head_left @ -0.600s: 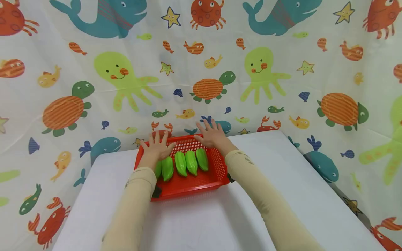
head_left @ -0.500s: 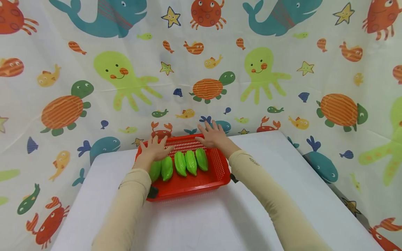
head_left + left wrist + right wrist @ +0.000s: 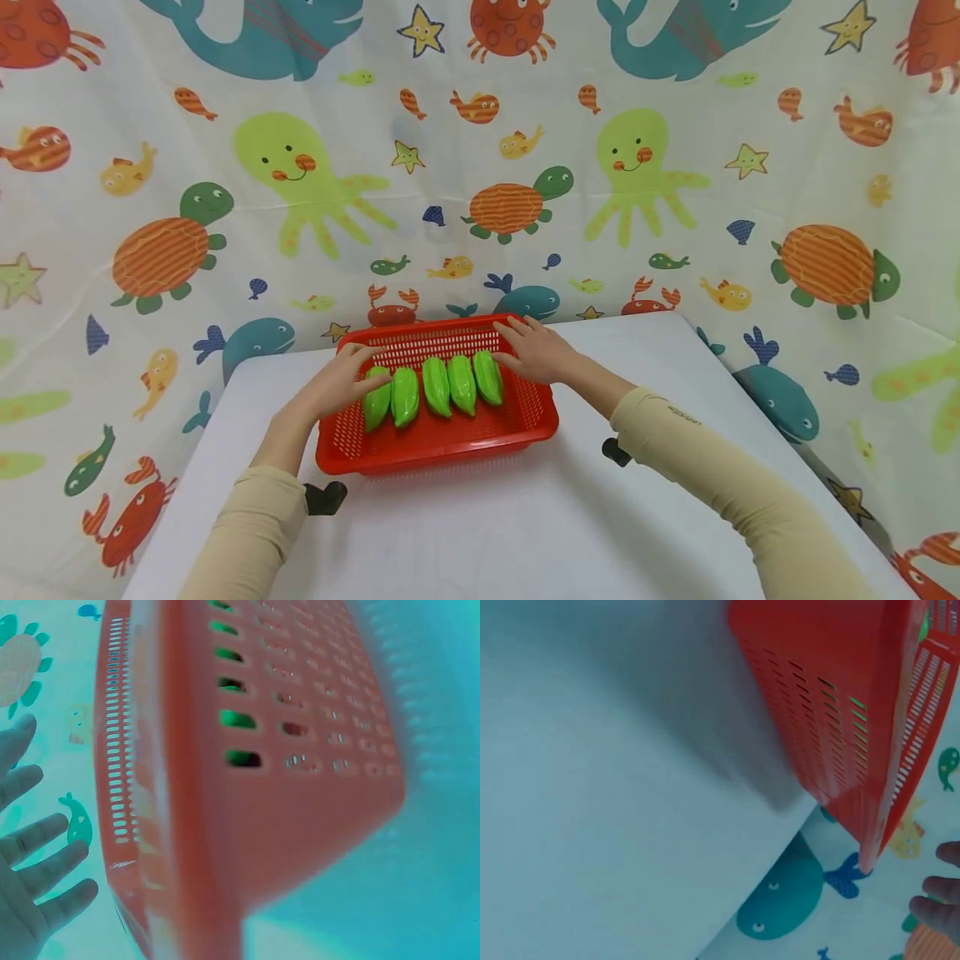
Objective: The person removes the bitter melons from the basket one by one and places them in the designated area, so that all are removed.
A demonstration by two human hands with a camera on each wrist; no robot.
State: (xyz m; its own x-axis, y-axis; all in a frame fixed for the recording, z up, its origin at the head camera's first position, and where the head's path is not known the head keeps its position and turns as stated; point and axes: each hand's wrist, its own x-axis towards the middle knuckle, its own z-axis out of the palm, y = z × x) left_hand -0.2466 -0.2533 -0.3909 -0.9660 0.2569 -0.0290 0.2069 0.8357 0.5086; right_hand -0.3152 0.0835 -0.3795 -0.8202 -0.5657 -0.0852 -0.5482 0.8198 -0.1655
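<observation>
A red plastic basket (image 3: 450,450) with slotted walls stands on the white table. In it several bright green, ridged, elongated fruits (image 3: 437,387) lie side by side in a row. My left hand (image 3: 341,387) is over the basket's left side, holding nothing. In the left wrist view, the fingers (image 3: 52,862) are spread apart, clear of the red wall. Over the right rear side is my right hand (image 3: 543,354), its fingers extended and no object in them. Only fingertips (image 3: 934,900) of it show in the right wrist view. Whether either hand touches the rim I cannot tell.
The white table (image 3: 465,533) extends in front of the basket and to both sides. Behind it hangs a curtain (image 3: 450,167) printed with sea animals. Both forearms wear beige sleeves (image 3: 240,525), and a black wrist device (image 3: 326,498) sits below the left wrist.
Both hands have drawn apart, the left one leftward and the right one rightward and lower. More of the basket and the leftmost fruit shows. The head view has shifted slightly.
</observation>
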